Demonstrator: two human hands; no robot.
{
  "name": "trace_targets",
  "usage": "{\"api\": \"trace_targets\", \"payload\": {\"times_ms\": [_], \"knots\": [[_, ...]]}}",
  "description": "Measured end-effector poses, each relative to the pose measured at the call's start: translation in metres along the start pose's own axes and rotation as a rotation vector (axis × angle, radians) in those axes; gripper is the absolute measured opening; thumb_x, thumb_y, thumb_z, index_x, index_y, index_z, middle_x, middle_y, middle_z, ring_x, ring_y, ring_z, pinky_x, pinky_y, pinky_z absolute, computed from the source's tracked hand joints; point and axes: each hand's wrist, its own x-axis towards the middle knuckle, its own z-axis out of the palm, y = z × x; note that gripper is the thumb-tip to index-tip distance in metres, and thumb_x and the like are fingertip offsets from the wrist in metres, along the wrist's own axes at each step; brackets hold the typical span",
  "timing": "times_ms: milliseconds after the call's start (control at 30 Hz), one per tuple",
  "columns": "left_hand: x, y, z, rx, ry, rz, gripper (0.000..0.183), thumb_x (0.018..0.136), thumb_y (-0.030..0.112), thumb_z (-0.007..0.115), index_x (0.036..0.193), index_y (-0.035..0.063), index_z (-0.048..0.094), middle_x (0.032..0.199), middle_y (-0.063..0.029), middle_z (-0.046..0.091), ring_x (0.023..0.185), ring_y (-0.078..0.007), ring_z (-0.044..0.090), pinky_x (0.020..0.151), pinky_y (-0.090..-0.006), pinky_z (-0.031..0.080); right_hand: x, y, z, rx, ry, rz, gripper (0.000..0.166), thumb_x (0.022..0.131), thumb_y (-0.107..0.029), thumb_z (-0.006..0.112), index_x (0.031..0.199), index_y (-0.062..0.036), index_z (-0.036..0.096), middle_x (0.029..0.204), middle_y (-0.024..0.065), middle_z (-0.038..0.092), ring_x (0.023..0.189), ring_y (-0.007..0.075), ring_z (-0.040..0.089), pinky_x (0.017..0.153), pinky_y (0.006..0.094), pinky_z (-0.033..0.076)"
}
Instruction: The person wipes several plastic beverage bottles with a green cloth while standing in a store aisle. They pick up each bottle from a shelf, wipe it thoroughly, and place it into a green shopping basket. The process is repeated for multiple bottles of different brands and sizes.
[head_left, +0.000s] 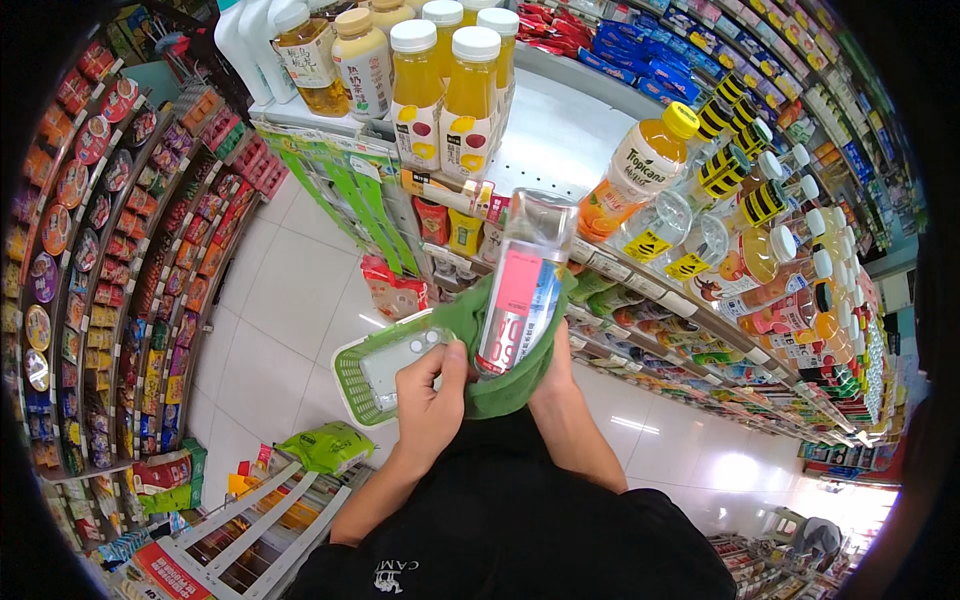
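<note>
A clear plastic bottle (523, 300) with a pink, red and blue label lies tilted against a green cloth (495, 397), its clear end pointing away from me. My left hand (431, 397) pinches the cloth's near left side between thumb and fingers, close to the bottle's lower end. On the other side, my right hand (553, 367) supports the cloth and bottle from behind; its fingers are mostly hidden by the cloth. A green and white plastic basket (346, 360) shows just beyond my left hand, with a pale flat thing inside it.
Ahead, a shelf (551, 135) carries yellow juice bottles (439, 97), a Tropicana bottle (637, 169) and several other drinks. Packaged snacks fill the left shelving (112, 255). A white rack (255, 517) stands low at left. Another person (817, 538) is far off at lower right.
</note>
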Motion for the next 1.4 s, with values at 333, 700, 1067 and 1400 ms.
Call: {"api": "trace_targets", "payload": {"times_ms": [333, 700, 1067, 1400], "knots": [[-0.002, -0.015, -0.011, -0.325, -0.518, -0.215, 0.049, 0.096, 0.041, 0.047, 0.108, -0.0051, 0.059, 0.1, -0.0053, 0.063, 0.094, -0.0097, 0.054, 0.084, -0.0256, 0.043, -0.011, -0.012, 0.009, -0.156, 0.104, -0.137, 0.041, 0.095, -0.039, 0.044, 0.108, -0.0031, 0.058, 0.096, 0.0089, 0.066, 0.079, 0.0189, 0.065, 0.07, 0.0327, 0.055], [0.006, 0.001, -0.01, -0.273, -0.611, -0.252, 0.048, 0.084, 0.015, 0.068, 0.123, -0.0021, 0.048, 0.111, -0.006, 0.057, 0.104, -0.0122, 0.052, 0.087, -0.0286, 0.045, -0.021, -0.005, -0.009, -0.844, -0.311, -0.347, 0.042, 0.073, -0.014, 0.077, 0.109, -0.004, 0.057, 0.099, 0.0043, 0.061, 0.089, 0.0135, 0.058, 0.079, 0.0308, 0.05], [0.013, 0.031, -0.016, 0.285, -0.659, 0.02, 0.071, 0.074, 0.024, 0.077, 0.126, -0.004, 0.038, 0.111, -0.0206, 0.059, 0.103, -0.0329, 0.06, 0.087, -0.0363, 0.046, -0.019, -0.011, 0.009, -0.472, -0.386, -0.606, 0.059, 0.064, -0.007, 0.08, 0.116, -0.0001, 0.053, 0.107, 0.0089, 0.061, 0.092, 0.0155, 0.06, 0.08, 0.0313, 0.051], [-0.006, 0.009, -0.002, 0.156, -0.493, 0.01, 0.053, 0.073, 0.015, 0.073, 0.113, -0.0026, 0.043, 0.09, -0.0203, 0.065, 0.087, -0.0365, 0.066, 0.074, -0.0395, 0.051, -0.028, -0.023, 0.03, -0.35, -0.169, -0.432, 0.04, 0.078, -0.014, 0.071, 0.114, -0.0043, 0.056, 0.106, 0.0065, 0.061, 0.093, 0.0148, 0.059, 0.081, 0.03, 0.049]]}}
